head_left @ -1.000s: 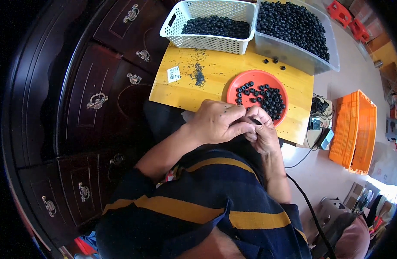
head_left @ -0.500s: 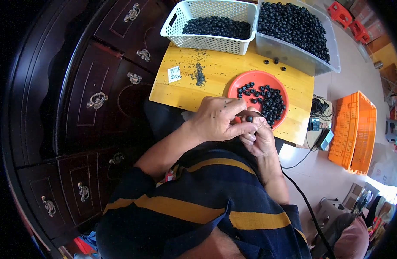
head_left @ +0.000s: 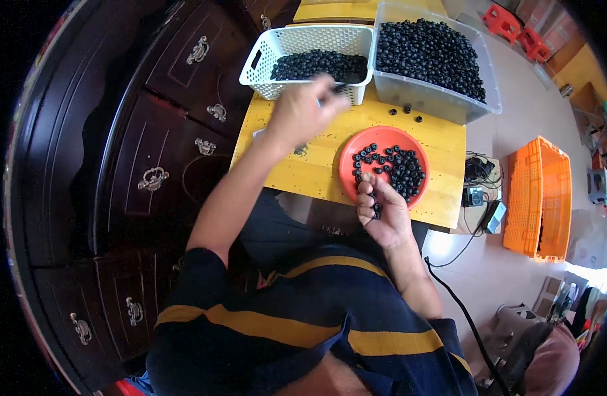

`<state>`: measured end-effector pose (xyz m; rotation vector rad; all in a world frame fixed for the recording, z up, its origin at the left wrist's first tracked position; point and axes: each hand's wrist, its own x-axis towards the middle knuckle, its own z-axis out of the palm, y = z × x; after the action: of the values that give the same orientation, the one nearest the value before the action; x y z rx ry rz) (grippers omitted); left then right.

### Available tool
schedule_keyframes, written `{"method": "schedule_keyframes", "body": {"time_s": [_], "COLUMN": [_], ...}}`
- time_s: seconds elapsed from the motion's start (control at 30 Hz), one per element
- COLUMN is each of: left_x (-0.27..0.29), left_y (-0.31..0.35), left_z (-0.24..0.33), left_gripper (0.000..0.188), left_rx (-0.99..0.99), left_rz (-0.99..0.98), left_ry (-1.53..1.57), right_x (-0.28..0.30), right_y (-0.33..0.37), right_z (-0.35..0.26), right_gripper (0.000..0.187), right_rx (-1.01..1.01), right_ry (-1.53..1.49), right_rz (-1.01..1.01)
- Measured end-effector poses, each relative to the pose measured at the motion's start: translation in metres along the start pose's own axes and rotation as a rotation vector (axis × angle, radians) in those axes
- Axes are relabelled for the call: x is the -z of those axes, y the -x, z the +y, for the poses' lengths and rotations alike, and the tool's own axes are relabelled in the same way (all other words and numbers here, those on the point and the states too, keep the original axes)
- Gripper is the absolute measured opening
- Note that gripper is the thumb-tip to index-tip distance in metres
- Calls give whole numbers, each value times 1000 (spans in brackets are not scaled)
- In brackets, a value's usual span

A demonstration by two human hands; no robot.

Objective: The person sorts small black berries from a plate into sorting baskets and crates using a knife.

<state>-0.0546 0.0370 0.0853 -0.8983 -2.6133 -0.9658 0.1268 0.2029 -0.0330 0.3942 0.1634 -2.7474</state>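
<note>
My left hand (head_left: 306,112), smeared by motion, is over the table at the front rim of the white perforated basket (head_left: 306,90). A thin dark blade (head_left: 340,87) seems to stick out from its closed fingers, though the blur hides its outline. My right hand (head_left: 388,214) is palm up at the near edge of the red plate (head_left: 349,189). Its curled fingers hold several small black round parts (head_left: 376,211) with holes in them. Similar black parts (head_left: 405,175) lie on the plate, mostly toward its right side.
The white basket and a clear plastic bin (head_left: 425,99) beside it hold heaps of black parts. Three loose parts (head_left: 407,109) sit on the yellow table (head_left: 442,158) before the bin. Dark drawers (head_left: 145,158) stand left; an orange crate (head_left: 538,198) and cables (head_left: 478,173) are right.
My hands have parted. The left has moved up and away to the basket with the blade; the right has dropped slightly and turned its palm up. The view has shifted a little.
</note>
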Motion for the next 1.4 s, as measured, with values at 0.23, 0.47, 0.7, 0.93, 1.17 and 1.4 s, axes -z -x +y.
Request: {"method": "schedule_keyframes", "body": {"time_s": [0.23, 0.47, 0.7, 0.93, 1.17, 1.4], "left_x": [5, -36, -55, -44, -40, -45], "left_y": [8, 94, 113, 105, 107, 113], "left_z": [26, 56, 44, 49, 47, 51], "left_gripper": [41, 35, 33, 27, 27, 27], "left_rx": [-44, 9, -109, 41, 13, -59], "left_rz": [27, -450, -356, -232, -146, -60], "left_ry": [49, 266, 73, 321, 371, 316], "right_x": [-35, -16, -11, 6, -22, -19], "right_y": [7, 1, -8, -4, 6, 7], "right_z": [-8, -7, 4, -3, 3, 6], "right_gripper": [52, 49, 46, 39, 20, 18], "right_rx": [123, 111, 102, 78, 117, 161], "right_ry": [-110, 49, 75, 52, 347, 338], "right_rz": [103, 38, 45, 15, 120, 62]}}
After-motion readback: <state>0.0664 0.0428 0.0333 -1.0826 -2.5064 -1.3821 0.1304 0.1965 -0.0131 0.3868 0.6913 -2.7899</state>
